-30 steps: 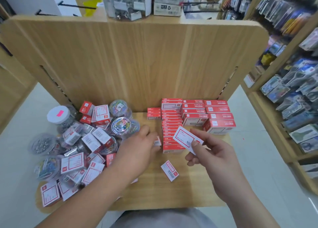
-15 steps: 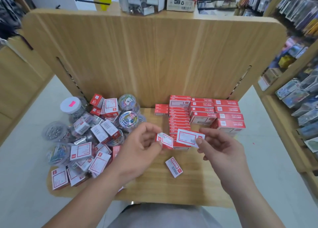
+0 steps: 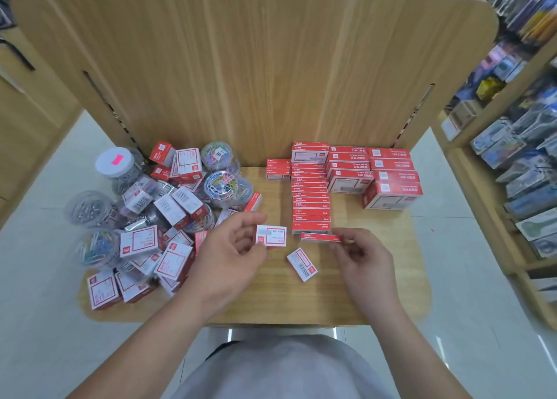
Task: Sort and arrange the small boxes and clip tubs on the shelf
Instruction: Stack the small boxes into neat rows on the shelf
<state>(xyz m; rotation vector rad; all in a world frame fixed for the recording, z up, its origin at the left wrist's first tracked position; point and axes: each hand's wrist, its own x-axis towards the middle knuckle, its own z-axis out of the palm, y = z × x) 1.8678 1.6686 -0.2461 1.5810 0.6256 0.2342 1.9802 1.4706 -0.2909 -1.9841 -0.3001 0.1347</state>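
Note:
My left hand [image 3: 232,254] pinches a small red and white box [image 3: 271,236] above the wooden shelf [image 3: 346,296]. My right hand [image 3: 364,257] holds another small red box [image 3: 320,237] edge-on against the near end of a column of stacked red boxes [image 3: 310,199]. One loose small box [image 3: 302,264] lies flat on the shelf between my hands. On the left lies a jumbled pile of small boxes [image 3: 138,242] and clear clip tubs [image 3: 224,186]. Larger red boxes [image 3: 391,184] stand in neat stacks at the right back.
A tall wooden back panel [image 3: 256,67] rises behind the shelf. A white-lidded tub [image 3: 116,163] with a pink sticker stands at the far left. Store racks of packaged goods [image 3: 518,157] line the right side. White floor tiles surround the shelf.
My left hand lifted a small box out of the pile and brought it to the middle. My right hand turned its box edge-on and lowered it to the column's near end.

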